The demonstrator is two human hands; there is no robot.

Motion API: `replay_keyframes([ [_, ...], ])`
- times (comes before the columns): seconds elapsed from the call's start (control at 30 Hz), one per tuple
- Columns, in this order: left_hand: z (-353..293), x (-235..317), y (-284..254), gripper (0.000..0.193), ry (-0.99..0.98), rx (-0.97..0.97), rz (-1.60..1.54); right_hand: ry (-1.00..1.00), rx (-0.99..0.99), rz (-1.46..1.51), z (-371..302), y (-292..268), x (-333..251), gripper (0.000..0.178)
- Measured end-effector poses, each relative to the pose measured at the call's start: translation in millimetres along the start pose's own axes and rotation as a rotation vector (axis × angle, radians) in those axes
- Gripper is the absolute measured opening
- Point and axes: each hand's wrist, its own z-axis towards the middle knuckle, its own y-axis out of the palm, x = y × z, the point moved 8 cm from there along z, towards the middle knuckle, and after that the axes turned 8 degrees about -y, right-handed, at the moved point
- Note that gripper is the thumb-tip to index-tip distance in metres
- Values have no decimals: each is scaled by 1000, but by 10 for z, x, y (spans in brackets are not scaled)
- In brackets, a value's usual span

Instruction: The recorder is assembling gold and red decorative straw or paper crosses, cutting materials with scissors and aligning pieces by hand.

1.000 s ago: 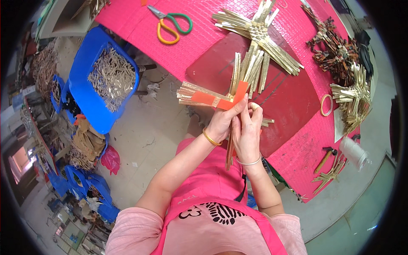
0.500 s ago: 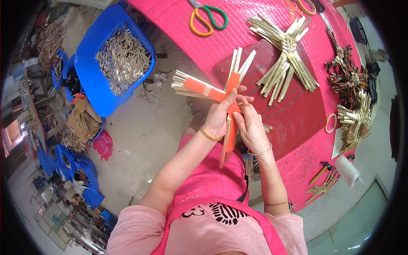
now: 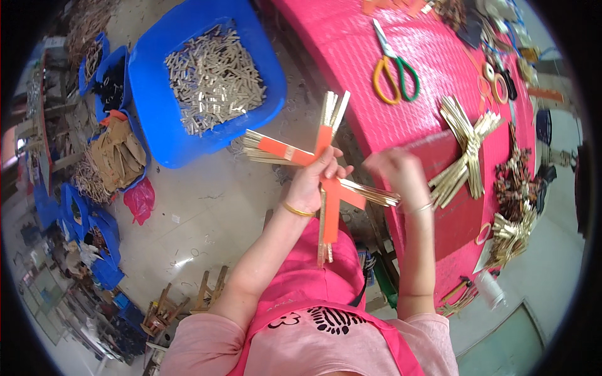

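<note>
My left hand [image 3: 308, 182] is closed round the middle of a cross-shaped bundle of gold strips with orange bands [image 3: 331, 216]. Its arms fan out up, left, right and down from my fingers. My right hand [image 3: 399, 170], blurred by motion, is apart from the bundle, over the left edge of a dark red board [image 3: 454, 229]; its fingers are too smeared to read. On that board lies another woven cross of gold strips [image 3: 469, 150].
Scissors [image 3: 392, 56] with orange and green handles lie on the pink-covered table [image 3: 338, 37]. Rolls of tape [image 3: 500, 88] and woven bundles [image 3: 511, 238] line its right side. At left, a blue tub [image 3: 150, 100] holds short gold pieces; wooden stools [image 3: 210, 289] stand below.
My right hand has let go of the orange-banded bundle and moved away to the right. My left hand still holds it, slightly lower. The whole view has shifted.
</note>
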Motion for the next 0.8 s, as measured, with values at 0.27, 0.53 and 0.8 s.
replay_keyframes([
  [0.27,-259,1146,-212,23,-7,-94,97,51,347,-680,1457,-608,957,81],
  [0.53,-408,1673,-582,13,-74,-168,17,16,222,145,851,-170,66,77],
  [0.8,-494,1884,-521,16,-56,-165,38,270,-653,591,890,1301,-981,109],
])
